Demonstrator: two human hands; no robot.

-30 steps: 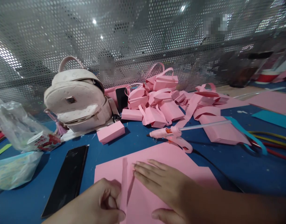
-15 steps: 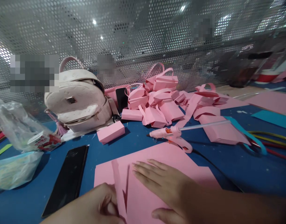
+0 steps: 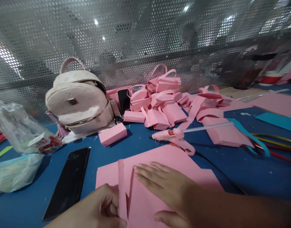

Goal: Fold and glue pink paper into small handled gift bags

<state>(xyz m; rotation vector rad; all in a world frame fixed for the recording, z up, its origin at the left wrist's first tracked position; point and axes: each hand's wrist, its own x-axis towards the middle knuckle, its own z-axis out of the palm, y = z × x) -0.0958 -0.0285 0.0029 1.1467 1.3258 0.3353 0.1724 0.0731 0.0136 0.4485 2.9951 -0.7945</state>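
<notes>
Right hand (image 3: 167, 191) lay palm down on the pink paper (image 3: 143, 204), fingers extended, thumb spread apart, forearm angled from the right. Left hand (image 3: 104, 205), curled, pinched a narrow raised paper strip (image 3: 122, 186) between thumb and fingers. Paper lay on the blue table (image 3: 107, 158), near the glue gun (image 3: 170, 136).

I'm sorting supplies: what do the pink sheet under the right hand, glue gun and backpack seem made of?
Pink sheet: matte paper or card, by its thin edge and dull face.
Glue gun: probably smooth plastic, by its moulded shell.
Backpack: possibly smooth leather or imitation, by its firm panels.
</notes>
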